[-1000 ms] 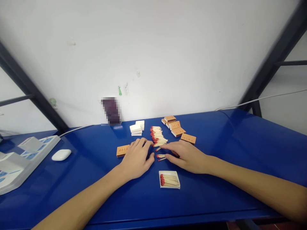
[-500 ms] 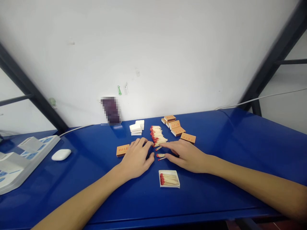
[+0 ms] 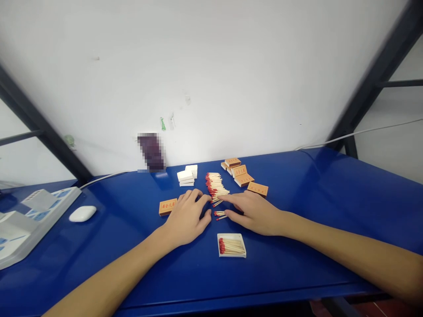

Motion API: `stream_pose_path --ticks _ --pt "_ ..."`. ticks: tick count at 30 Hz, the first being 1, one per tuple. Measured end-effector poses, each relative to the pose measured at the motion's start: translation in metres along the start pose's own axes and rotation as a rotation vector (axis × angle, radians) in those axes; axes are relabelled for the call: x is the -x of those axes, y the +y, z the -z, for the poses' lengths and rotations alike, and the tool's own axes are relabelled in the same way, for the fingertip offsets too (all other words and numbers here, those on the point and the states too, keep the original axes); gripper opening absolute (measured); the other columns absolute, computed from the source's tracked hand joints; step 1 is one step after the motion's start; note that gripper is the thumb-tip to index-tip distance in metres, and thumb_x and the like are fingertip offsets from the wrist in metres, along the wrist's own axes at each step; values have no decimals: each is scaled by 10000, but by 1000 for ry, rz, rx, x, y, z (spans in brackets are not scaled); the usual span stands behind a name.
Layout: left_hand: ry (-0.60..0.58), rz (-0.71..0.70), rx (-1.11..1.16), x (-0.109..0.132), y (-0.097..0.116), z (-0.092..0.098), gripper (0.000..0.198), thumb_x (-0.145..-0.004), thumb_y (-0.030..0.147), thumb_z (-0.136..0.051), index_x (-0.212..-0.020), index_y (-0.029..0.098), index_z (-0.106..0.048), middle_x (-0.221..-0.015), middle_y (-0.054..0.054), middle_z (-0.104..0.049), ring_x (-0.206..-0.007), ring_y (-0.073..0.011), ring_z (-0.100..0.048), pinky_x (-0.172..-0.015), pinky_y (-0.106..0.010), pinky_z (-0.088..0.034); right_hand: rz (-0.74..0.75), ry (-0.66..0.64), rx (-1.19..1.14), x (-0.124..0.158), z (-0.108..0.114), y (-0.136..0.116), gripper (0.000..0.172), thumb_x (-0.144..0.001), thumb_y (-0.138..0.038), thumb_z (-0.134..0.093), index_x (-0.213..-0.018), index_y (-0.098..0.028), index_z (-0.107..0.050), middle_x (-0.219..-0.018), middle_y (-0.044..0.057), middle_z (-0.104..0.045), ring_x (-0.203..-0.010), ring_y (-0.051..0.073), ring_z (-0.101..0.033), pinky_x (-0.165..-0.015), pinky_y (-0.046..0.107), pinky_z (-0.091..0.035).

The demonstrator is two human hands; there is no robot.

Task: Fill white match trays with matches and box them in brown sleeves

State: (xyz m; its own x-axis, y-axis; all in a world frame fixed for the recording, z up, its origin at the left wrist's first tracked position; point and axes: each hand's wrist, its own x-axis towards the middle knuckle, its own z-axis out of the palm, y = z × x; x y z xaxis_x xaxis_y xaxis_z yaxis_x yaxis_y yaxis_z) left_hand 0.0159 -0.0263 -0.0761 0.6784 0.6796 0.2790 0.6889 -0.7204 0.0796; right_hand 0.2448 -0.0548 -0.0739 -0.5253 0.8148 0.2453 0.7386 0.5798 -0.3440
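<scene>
A pile of red-tipped matches (image 3: 216, 185) lies mid-table, with several loose matches (image 3: 220, 215) just in front of it. My left hand (image 3: 187, 216) rests to their left, fingers apart, fingertips close to the red heads. From the right, my right hand (image 3: 253, 213) reaches in; its index finger touches the pile's near edge and its thumb meets the loose matches' ends. Nearer to me sits a white matchbox tray (image 3: 245, 252), partly filled with matches. An orange matchbox (image 3: 168, 207) is beside my left hand, partly hidden behind it.
Orange matchbox sleeves (image 3: 244, 179) are grouped at the back right, one (image 3: 257, 189) just behind my right hand. White trays (image 3: 185, 177) are stacked at the back left. A white rounded case (image 3: 82, 214) and a power strip (image 3: 71, 200) lie on the left of the blue table (image 3: 158, 273).
The whole view has shifted slightly left. Both hands keep nearly the same place over the matches, and nothing else has visibly moved.
</scene>
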Motion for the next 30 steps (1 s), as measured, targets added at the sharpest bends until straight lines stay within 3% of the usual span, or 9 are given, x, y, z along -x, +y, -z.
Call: stream_pose_path --ticks 10,19,30 --pt "17 -12 10 0 -1 0 263 -971 287 -457 -1188 220 -590 -1094 -77 -557 -995 -254 -533 -854 -440 -462 -5 -4 -27 -1 1 0 362 -960 -281 -503 -1297 -199 -606 -1033 64 -741 -858 212 -678 -757 319 -462" --pt "11 -27 40 0 -1 0 251 -974 278 -451 -1173 221 -594 -1095 -75 -560 -994 -247 -527 -857 -434 -463 -12 1 -3 1 -1 2 397 -950 -271 -510 -1328 -176 -589 -845 45 -716 -750 194 -644 -673 293 -423" --pt "9 -63 98 -1 0 1 239 -968 251 -465 -1160 216 -601 -1086 -79 -561 -1021 -248 -506 -876 -424 -474 13 28 -4 1 0 2 355 -943 -256 -498 -1271 -184 -614 -788 33 -692 -701 185 -625 -645 283 -405"
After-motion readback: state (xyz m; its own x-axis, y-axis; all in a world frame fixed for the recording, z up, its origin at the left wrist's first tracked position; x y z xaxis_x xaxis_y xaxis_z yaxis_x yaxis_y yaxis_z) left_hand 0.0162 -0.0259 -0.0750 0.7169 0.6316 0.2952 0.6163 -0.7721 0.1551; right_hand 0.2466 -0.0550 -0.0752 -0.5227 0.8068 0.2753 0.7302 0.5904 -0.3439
